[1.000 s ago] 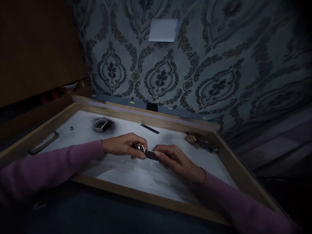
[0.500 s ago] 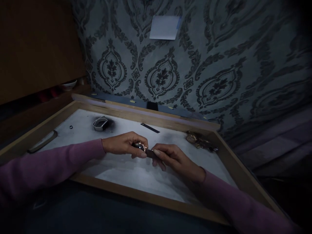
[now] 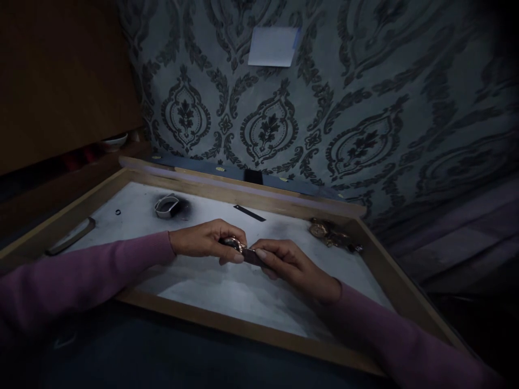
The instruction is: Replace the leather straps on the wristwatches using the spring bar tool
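Between my two hands, over the tray's white floor, is a wristwatch [image 3: 235, 243] with a shiny rose-gold rim. My left hand [image 3: 208, 240] grips its case, thumb in front and fingers behind. A dark flat watch strap [image 3: 253, 257] runs from the case to the right. My right hand [image 3: 290, 265] pinches this strap between thumb and fingers; its other fingers are partly hidden below. Whether the strap is fastened to the case, I cannot tell.
A wooden-rimmed tray [image 3: 259, 336] surrounds the work. In it lie a silver watch [image 3: 166, 206], a small dark ring [image 3: 118, 212], a curved strip [image 3: 73, 237], a flat black strip [image 3: 249, 213] and several gold watches [image 3: 320, 229] in the right corner. Patterned wallpaper rises behind.
The fingers of my right hand have curled in under the strap, and more of the strap's length shows. My left hand and the watch case have barely moved.
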{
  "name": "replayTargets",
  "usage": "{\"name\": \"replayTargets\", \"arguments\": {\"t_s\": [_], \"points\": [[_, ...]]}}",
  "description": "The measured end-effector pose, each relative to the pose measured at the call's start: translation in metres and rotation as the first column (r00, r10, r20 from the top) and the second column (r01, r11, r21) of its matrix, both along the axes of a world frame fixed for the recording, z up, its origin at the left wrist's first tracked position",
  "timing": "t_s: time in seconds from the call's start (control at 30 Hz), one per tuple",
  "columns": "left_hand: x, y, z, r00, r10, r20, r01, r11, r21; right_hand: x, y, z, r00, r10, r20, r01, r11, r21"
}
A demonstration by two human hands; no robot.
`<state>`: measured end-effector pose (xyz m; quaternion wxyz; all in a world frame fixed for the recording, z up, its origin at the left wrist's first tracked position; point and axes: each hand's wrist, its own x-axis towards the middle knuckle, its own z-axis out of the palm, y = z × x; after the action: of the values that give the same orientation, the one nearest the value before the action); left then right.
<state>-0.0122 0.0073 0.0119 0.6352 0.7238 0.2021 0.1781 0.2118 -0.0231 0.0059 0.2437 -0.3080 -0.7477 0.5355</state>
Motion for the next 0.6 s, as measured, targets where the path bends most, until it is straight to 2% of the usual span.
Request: {"name": "replayTargets", "arguments": {"t_s": [0.33, 0.6], "points": [[-0.0001, 0.0, -0.0003, 1.0, -0.015, 0.008, 0.015, 1.0, -0.011, 0.0009, 0.0021, -0.0022, 0.998, 0.033, -0.051, -0.036, 0.997, -0.063], [-0.0005, 0.0002, -0.001, 1.0, -0.024, 0.011, 0.024, 0.999, -0.034, 0.0005, 0.0028, -0.0014, 0.997, 0.053, -0.06, -0.056, 0.997, -0.052]]}}
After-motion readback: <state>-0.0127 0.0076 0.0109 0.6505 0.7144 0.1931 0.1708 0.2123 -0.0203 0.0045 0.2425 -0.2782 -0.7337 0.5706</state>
